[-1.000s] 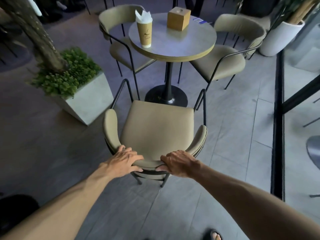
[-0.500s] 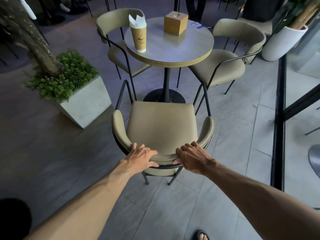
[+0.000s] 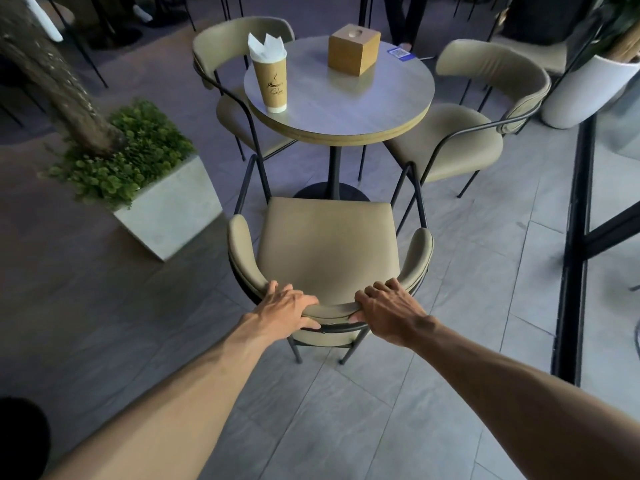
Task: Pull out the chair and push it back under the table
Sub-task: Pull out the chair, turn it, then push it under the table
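Note:
A beige padded chair [image 3: 327, 245] with a black metal frame stands in front of me, its seat facing the round grey table [image 3: 346, 109]. The seat's front edge lies near the table's black base, short of the tabletop's rim. My left hand [image 3: 285, 308] grips the curved backrest on its left part. My right hand [image 3: 389, 308] grips the same backrest on its right part, fingers curled over the top. Both arms are stretched out forward.
A paper cup [image 3: 270, 83] with napkins and a wooden box [image 3: 354, 50] stand on the table. Two more beige chairs [image 3: 460, 143] flank it. A concrete planter [image 3: 166, 209] with a tree sits left; a black-framed glass wall [image 3: 575, 237] runs along the right.
The chair has slid forward toward the table with both hands still on its backrest, and I have stepped closer with it.

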